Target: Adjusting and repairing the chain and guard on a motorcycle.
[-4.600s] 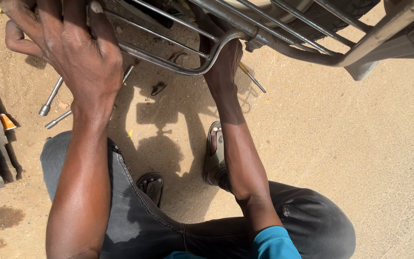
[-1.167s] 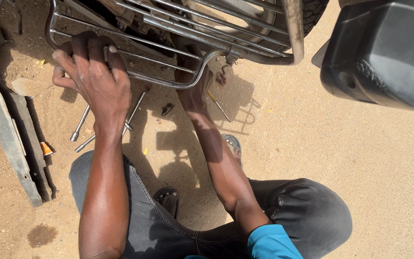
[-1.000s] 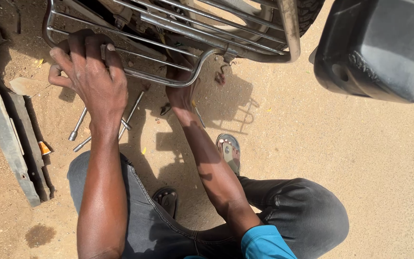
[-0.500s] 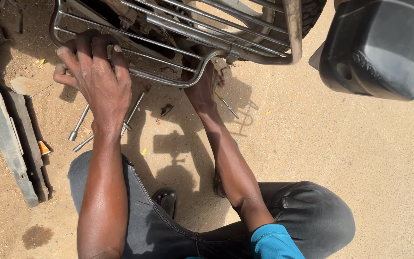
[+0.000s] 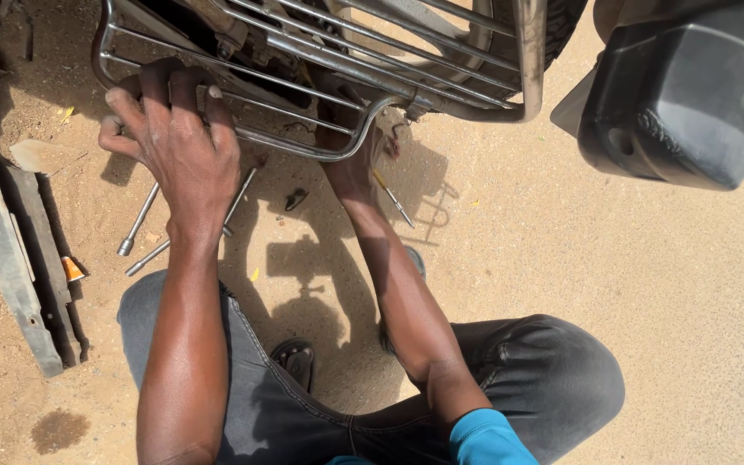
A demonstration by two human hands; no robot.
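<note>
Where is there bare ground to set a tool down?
Bare sand right of the right hand, below the black box. Crowded left: socket wrenches beside the left hand, metal strips, rack overhead.

A silver rack (image 5: 441,73) is shining above tan sand (image 5: 647,284). A black box (image 5: 691,95) is sitting matte and dark. Dark grey jeans (image 5: 544,379) are showing beside a bright blue sleeve (image 5: 488,439). Silver tools (image 5: 139,220) are glinting near grey planks (image 5: 10,258).
</note>
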